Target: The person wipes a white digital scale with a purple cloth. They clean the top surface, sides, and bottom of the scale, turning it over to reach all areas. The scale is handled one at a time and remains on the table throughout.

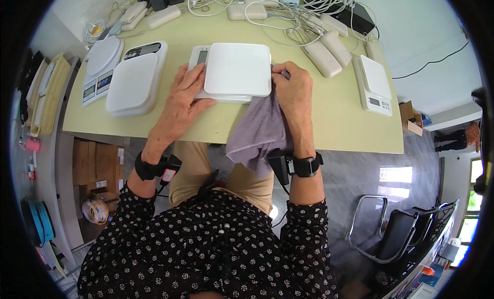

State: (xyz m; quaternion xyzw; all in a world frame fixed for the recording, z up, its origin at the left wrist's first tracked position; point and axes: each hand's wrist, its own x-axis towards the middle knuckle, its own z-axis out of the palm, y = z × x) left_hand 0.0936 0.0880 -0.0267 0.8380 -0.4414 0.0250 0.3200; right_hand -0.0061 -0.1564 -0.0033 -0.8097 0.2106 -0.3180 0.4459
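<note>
We have a flat white kitchen scale with a square, round-cornered platform [237, 70] in front of us on the pale yellow-green tabletop [339, 124], near its front edge. Our left hand [180, 103] lies against the scale's left side, its thumb parted wide from the fingers and stretched along the front edge, the fingertips beside the small grey display. Our right hand [294, 90] is at the platform's right edge, fingers curled narrow around a bunched greyish-purple cloth [260, 132], which drapes below that hand and hangs over the table edge. To our left we see a thick white scale with a black display panel [135, 83]; well apart on our right sits a slim white scale [375, 83].
</note>
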